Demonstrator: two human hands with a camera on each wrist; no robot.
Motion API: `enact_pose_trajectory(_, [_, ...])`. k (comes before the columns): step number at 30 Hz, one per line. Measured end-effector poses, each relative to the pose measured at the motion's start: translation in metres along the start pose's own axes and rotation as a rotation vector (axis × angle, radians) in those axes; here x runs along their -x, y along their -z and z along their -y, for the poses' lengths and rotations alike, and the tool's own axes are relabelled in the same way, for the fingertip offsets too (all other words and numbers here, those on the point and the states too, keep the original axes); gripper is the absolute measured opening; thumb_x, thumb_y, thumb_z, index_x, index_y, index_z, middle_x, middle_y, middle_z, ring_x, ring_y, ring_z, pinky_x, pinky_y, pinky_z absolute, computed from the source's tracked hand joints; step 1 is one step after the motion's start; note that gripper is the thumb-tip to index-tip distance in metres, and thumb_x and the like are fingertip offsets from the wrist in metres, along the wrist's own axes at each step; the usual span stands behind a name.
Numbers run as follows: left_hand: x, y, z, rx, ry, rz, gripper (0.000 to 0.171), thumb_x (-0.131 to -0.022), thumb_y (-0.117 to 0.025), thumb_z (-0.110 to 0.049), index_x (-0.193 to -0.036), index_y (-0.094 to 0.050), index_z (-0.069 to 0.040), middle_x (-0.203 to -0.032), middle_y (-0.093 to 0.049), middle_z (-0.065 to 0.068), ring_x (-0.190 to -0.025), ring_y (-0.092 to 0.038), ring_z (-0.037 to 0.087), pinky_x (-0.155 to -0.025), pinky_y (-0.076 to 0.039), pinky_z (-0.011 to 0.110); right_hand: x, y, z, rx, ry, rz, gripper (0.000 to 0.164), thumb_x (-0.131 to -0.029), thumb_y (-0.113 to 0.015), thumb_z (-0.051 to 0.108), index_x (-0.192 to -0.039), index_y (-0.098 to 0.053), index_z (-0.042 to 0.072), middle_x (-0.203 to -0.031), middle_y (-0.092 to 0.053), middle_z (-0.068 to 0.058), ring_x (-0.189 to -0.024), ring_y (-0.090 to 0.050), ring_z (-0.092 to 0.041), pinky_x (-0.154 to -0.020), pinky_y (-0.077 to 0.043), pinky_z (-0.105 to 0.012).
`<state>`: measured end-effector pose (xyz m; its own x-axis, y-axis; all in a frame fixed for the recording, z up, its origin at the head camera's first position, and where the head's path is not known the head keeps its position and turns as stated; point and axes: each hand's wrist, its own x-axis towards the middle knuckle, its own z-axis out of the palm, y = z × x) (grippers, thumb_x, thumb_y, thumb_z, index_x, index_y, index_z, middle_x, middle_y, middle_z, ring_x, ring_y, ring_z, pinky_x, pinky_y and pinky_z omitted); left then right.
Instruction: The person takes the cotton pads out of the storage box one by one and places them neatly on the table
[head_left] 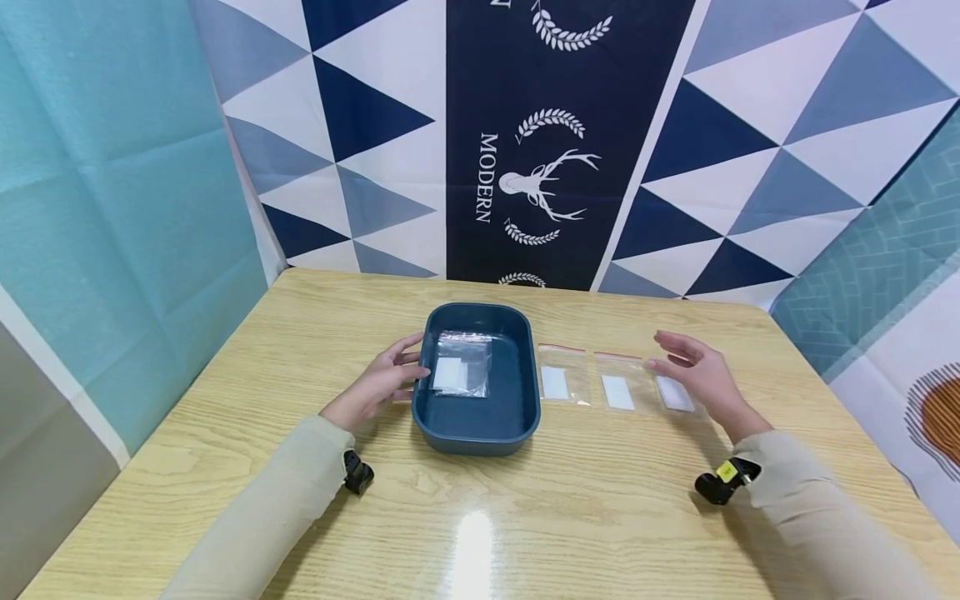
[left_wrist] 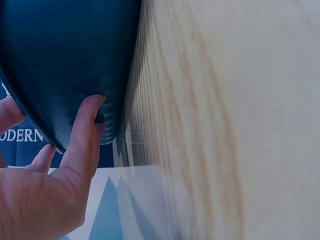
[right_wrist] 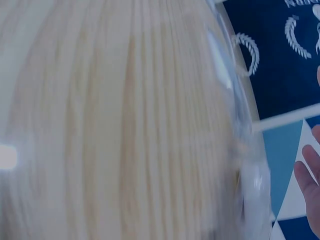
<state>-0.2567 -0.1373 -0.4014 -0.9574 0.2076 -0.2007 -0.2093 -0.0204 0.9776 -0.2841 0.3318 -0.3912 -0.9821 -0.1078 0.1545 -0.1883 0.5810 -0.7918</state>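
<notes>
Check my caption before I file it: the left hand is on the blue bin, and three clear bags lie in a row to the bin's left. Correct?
Wrong side: the head view shows the three clear bags in a row to the right of the blue bin. The left hand is on it.

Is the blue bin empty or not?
Not empty: inside the blue bin lies at least one clear bag with a white panel.

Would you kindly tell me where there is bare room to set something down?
The widest bare patch of table lies on the near side of the blue bin, between the sleeves; another lies left of the left hand. It is crowded right of the bin, where three clear bags lie, the right hand at the rightmost.
</notes>
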Motion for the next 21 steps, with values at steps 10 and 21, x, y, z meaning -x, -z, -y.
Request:
enact_pose_trajectory(10, [0.0,0.001,-0.001,-0.006,0.002,-0.005,0.067,-0.09,-0.055,0.001,-0.148,-0.027,-0.019,-0.143,-0.033,0.018,-0.119,-0.046,0.036,-0.088,-0.047,0.046,-0.013,-0.027,0.023,-0.155,0.026,-0.046,0.063,-0.085,-0.069,0.026,-0.137,-0.043,0.002,-0.136,-0.046,-0.018,-0.124,-0.043,-0.029,-0.087,-0.042,-0.012])
enact_pose_trajectory(21, [0.0,0.0,-0.002,0.0,0.011,0.0,0.067,-0.09,-0.055,0.001,-0.147,-0.027,-0.02,-0.143,-0.033,0.016,-0.119,-0.047,0.034,-0.087,-0.048,0.045,-0.03,-0.052,0.05,-0.285,0.026,-0.05,0.063,-0.084,-0.071,0.023,-0.136,-0.044,0.0,-0.132,-0.048,-0.019,-0.12,-0.047,-0.024,-0.086,-0.044,-0.014])
